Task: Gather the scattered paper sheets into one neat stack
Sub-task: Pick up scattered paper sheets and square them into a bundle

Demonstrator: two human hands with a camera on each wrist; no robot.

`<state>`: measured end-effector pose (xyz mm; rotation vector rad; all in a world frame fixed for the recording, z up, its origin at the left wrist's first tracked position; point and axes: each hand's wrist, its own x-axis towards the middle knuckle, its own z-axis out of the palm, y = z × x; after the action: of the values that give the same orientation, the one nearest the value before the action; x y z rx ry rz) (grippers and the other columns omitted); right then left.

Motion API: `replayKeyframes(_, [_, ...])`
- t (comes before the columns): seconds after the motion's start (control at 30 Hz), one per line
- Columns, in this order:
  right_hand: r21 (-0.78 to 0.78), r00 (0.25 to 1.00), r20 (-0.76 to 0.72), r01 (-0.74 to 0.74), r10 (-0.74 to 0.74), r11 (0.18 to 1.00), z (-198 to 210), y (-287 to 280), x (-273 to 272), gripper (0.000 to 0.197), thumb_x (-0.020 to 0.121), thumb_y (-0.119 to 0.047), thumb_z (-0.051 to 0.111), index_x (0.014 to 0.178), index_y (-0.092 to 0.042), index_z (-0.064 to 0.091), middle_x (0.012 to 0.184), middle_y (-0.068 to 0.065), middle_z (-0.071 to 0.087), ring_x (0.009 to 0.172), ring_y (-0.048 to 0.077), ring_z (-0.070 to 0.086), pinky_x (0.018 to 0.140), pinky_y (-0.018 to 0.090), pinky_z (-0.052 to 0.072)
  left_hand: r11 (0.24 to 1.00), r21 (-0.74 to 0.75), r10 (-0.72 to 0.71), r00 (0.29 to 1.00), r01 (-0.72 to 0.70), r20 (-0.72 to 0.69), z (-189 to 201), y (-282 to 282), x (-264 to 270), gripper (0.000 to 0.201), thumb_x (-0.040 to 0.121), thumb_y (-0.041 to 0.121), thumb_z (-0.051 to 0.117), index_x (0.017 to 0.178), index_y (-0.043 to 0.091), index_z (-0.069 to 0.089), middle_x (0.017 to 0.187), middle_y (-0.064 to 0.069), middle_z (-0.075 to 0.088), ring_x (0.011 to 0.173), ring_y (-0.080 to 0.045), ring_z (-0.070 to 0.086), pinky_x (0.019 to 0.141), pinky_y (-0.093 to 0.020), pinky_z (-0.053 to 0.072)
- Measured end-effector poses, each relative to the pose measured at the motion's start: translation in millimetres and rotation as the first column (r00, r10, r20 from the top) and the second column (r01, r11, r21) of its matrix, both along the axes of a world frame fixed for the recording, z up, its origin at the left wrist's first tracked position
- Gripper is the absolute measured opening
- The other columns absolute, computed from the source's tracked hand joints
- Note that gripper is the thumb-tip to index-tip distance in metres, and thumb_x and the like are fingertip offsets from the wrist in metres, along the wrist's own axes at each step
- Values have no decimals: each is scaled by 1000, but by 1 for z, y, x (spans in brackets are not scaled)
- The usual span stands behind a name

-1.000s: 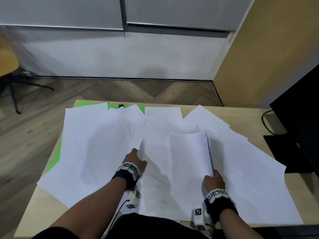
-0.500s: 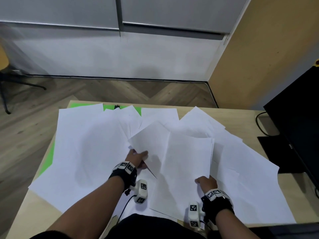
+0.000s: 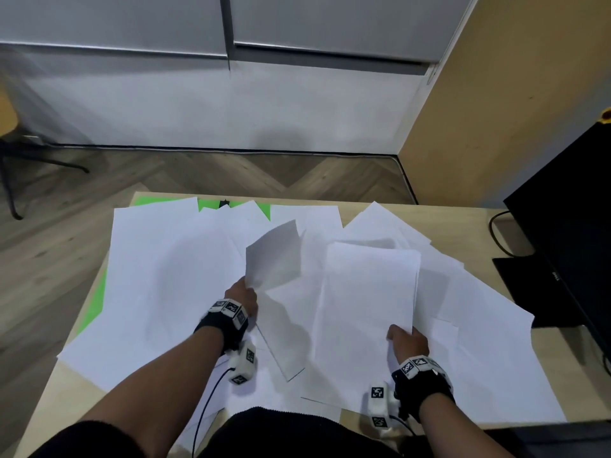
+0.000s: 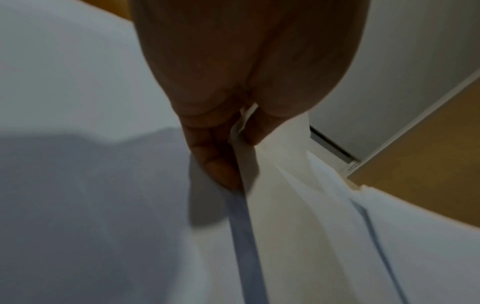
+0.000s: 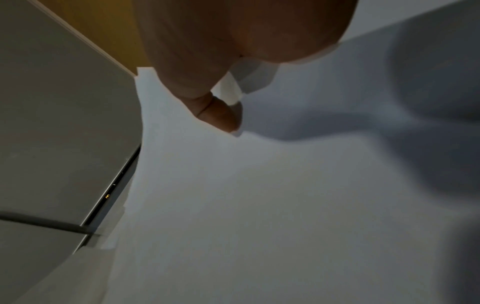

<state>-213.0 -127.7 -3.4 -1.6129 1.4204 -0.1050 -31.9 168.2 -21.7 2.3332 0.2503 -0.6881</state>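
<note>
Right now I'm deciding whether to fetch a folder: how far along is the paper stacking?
Early. Done: the right hand holds a small gathered stack. In hand: the left hand pinches a lifted sheet, apart from the stack. Left: many loose sheets lie fanned over the table on both sides.

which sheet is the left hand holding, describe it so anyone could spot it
On the wooden table covered in white sheets, look just left of centre. The left hand pinches a sheet by its near corner. Unlike its flat neighbours, it is raised, tilted and shaded grey.
</note>
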Motion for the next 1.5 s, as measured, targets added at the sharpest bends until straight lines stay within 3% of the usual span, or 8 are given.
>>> replayKeyframes(0.27, [61, 977, 20, -213, 212, 975, 0, 19, 21, 16, 66, -3, 69, 58, -9, 58, 59, 1, 55, 65, 24, 52, 47, 19, 40, 960, -81, -277, 955, 269, -107, -4, -21, -13, 13, 90, 14, 49, 97, 13, 60, 93, -13, 69, 89, -32, 68, 82, -41, 58])
replayKeyframes(0.53, [80, 955, 64, -294, 289, 953, -4, 39, 29, 17, 64, -4, 66, 56, -9, 52, 56, 1, 51, 60, 21, 45, 45, 19, 37, 926, -340, 110, 979, -165, -173, -10, -52, -26, 71, 92, 66, 40, 135, 9, 48, 130, -14, 58, 116, -31, 57, 99, -35, 40])
replayKeyframes(0.67, [88, 949, 112, -304, 293, 949, -2, 41, 27, 11, 74, 1, 64, 72, -8, 60, 68, 2, 60, 65, 20, 51, 47, 8, 39, 917, -382, 63, 987, -117, -150, -1, -66, -43, 38, 83, 18, 65, 117, 15, 50, 104, -4, 65, 89, -22, 63, 76, -30, 51])
replayKeyframes(0.8, [86, 960, 167, -243, 227, 966, -9, 34, 23, 45, 73, -5, 71, 111, -23, 55, 99, -2, 67, 90, 20, 63, 79, 24, 44, 895, -425, 82, 986, -136, -143, 1, -68, -38, 36, 69, 8, 57, 103, 20, 58, 94, -9, 69, 84, -27, 67, 81, -43, 58])
replayKeyframes(1.0, [47, 952, 272, -159, 140, 986, 23, 30, 38, 11, 67, -4, 62, 76, -10, 61, 65, -1, 63, 62, 19, 55, 60, 26, 46, 823, -563, 105, 994, -74, 23, 67, -85, -15, 19, 74, -4, 55, 86, 9, 60, 73, -2, 63, 70, -22, 56, 48, -16, 43])
replayKeyframes(1.17, [-89, 809, 585, 2, 50, 996, 86, 19, 66, 22, 74, 8, 60, 85, -10, 65, 71, -5, 64, 55, 1, 55, 58, 19, 46, 634, -773, 191, 963, 26, 188, 137, -104, 5, 20, 70, 6, 55, 84, 16, 65, 74, 3, 67, 61, -5, 58, 58, -20, 48])
replayKeyframes(1.3, [-164, 707, 706, 105, 42, 981, 110, 14, 72, 29, 72, 0, 62, 100, -1, 65, 87, 2, 68, 72, 1, 63, 67, 12, 48, 493, -868, 225, 953, 67, 202, 162, -109, 9, 29, 61, 6, 58, 86, 17, 64, 81, -2, 66, 76, -18, 59, 69, -27, 50])
replayKeyframes(1.5, [-14, 839, 543, 48, -33, 999, 73, 20, 62, 18, 71, -13, 69, 88, -10, 65, 83, 7, 67, 78, 22, 61, 71, 27, 49, 712, -697, 101, 970, 84, 219, 119, -109, -4, 37, 57, 15, 60, 94, 18, 63, 83, 7, 67, 84, -20, 60, 71, -29, 47])
